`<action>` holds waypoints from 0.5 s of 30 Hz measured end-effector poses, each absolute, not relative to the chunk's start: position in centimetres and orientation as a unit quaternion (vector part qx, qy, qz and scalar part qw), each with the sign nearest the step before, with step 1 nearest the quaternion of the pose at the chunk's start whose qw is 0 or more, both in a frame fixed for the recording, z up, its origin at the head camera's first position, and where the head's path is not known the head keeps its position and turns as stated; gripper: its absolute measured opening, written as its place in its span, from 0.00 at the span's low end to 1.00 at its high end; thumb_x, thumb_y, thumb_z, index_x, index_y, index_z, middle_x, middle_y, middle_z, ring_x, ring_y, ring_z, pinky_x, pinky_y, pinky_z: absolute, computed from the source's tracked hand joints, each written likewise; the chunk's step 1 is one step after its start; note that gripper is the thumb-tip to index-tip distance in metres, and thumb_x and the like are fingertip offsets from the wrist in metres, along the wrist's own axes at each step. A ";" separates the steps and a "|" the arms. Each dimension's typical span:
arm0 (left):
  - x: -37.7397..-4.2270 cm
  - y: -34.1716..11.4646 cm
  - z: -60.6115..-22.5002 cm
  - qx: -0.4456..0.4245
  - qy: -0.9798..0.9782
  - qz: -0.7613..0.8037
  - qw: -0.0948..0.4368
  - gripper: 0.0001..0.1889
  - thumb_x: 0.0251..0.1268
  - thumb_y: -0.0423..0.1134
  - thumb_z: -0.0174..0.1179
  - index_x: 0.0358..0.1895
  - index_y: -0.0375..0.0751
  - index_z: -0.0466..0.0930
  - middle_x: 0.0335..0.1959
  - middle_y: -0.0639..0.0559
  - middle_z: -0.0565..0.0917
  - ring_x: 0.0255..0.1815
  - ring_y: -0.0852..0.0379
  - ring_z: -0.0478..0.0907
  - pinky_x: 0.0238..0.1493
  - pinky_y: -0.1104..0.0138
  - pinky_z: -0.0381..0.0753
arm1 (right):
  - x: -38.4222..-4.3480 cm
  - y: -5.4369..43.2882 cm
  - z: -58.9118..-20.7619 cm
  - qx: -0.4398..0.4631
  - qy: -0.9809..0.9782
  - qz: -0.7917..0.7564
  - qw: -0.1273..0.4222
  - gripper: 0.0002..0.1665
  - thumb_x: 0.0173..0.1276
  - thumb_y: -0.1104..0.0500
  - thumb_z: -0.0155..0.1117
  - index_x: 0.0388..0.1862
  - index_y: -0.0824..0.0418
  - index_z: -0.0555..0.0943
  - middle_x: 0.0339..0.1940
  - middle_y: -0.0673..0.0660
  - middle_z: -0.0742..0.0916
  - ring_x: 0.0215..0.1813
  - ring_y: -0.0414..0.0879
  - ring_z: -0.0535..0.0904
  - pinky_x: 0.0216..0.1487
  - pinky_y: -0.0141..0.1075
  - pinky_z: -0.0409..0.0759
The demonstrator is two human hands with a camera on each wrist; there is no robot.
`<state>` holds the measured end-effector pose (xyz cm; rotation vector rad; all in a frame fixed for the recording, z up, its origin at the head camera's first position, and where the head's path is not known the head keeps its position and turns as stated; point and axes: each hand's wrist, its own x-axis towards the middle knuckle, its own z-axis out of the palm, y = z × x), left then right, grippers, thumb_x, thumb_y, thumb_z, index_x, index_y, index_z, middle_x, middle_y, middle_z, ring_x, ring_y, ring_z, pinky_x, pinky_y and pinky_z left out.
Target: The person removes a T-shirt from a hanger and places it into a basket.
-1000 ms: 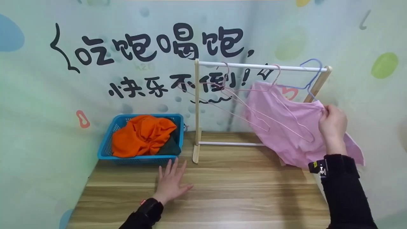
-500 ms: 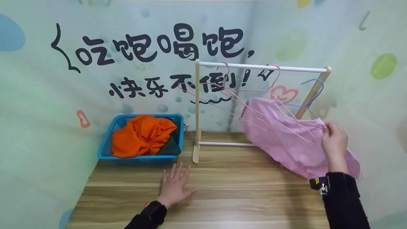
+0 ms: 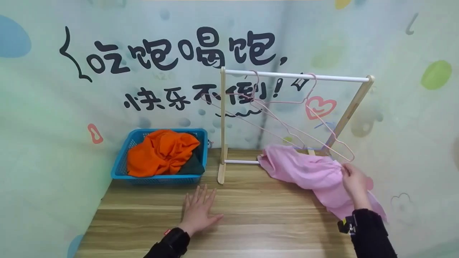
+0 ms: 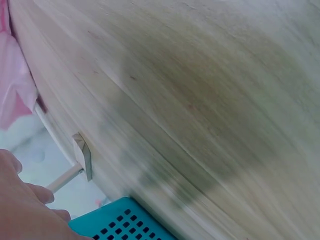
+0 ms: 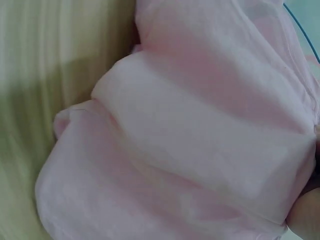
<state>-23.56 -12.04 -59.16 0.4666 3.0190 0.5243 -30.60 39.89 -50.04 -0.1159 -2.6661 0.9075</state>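
Observation:
My right hand [image 3: 356, 184] pinches the upper edge of a pink garment [image 3: 304, 168], whose folds drape low in front of the rack's right end. A blue hanger [image 5: 302, 32] is with the garment; most of it is hidden by the cloth. The right wrist view is filled by crumpled pink fabric, with fingertips at its right edge. My left hand [image 3: 199, 215] has its fingers spread at the table's middle, just in front of the blue basket, and holds nothing. In the left wrist view, some of its fingers show at lower left.
A wooden rack [image 3: 223, 118] with a white top bar [image 3: 337, 78] stands at the back. Two pink wire hangers hang on it, slanting right. The blue basket [image 3: 157, 177] at left holds an orange cloth [image 3: 161, 154] and a dark green cloth [image 3: 193, 166].
The blue hanger has come off the top bar. My right hand has lowered it with the pink garment, then moved left. My left hand has shifted slightly right and nearer.

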 end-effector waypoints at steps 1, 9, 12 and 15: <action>-23.6 -12.0 -59.2 0.148 0.974 0.167 0.026 0.48 0.60 0.68 0.60 0.79 0.49 0.55 0.80 0.38 0.48 0.78 0.34 0.40 0.68 0.31 0.38 | -30.6 39.6 -50.5 -0.032 -0.934 0.316 0.160 0.15 0.74 0.68 0.53 0.54 0.76 0.77 0.53 0.77 0.81 0.57 0.75 0.74 0.60 0.62 0.68; -23.9 -11.6 -59.0 0.140 0.975 0.163 0.048 0.48 0.59 0.69 0.60 0.79 0.52 0.55 0.80 0.41 0.47 0.79 0.36 0.39 0.69 0.32 0.38 | -30.5 37.7 -53.6 0.042 -0.943 0.294 0.153 0.12 0.70 0.71 0.58 0.48 0.77 0.80 0.47 0.77 0.83 0.52 0.74 0.77 0.57 0.62 0.70; -24.0 -11.4 -58.9 0.144 0.975 0.163 0.048 0.48 0.59 0.70 0.59 0.79 0.53 0.54 0.80 0.41 0.46 0.79 0.36 0.38 0.69 0.32 0.38 | -30.4 36.9 -54.5 0.069 -0.942 0.293 0.149 0.10 0.68 0.72 0.59 0.46 0.75 0.81 0.45 0.74 0.84 0.49 0.72 0.79 0.56 0.62 0.72; -24.1 -11.1 -58.7 0.154 0.975 0.159 0.038 0.49 0.60 0.70 0.58 0.80 0.53 0.52 0.80 0.40 0.47 0.79 0.35 0.39 0.69 0.33 0.39 | -30.5 35.9 -55.1 0.113 -0.935 0.288 0.173 0.08 0.66 0.74 0.61 0.43 0.73 0.82 0.42 0.71 0.86 0.47 0.69 0.81 0.53 0.60 0.74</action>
